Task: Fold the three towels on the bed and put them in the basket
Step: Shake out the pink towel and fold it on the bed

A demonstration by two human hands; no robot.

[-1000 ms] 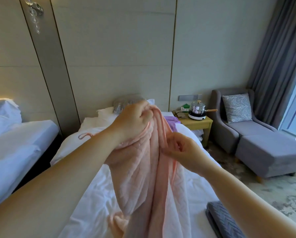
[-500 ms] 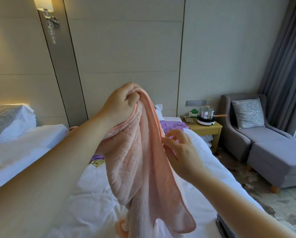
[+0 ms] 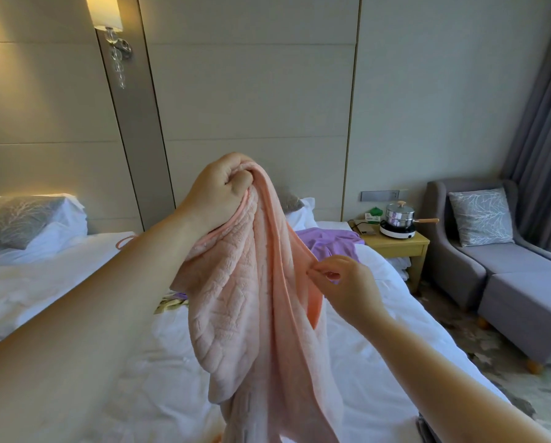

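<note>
A pink quilted towel (image 3: 255, 311) hangs in the air over the white bed (image 3: 373, 340). My left hand (image 3: 221, 190) grips its bunched top in a fist, held high. My right hand (image 3: 341, 282) pinches the towel's right edge lower down, between thumb and fingertips. A purple towel (image 3: 328, 243) lies crumpled near the head of the bed, behind the pink one. A patterned cloth (image 3: 168, 303) peeks out on the bed under my left forearm. A dark grey thing (image 3: 422, 430) shows at the bottom right edge, mostly hidden by my right arm; no basket is in view.
A second white bed (image 3: 37, 282) stands to the left. A wooden nightstand (image 3: 398, 244) with a steel pot on a small cooker (image 3: 397, 219) is right of the bed. A grey armchair (image 3: 478, 238) and footstool (image 3: 529, 308) fill the right side, beside curtains.
My left hand has lifted the towel's top higher. My right hand went from open beside the towel to pinching its right edge. The view has tilted upward.
</note>
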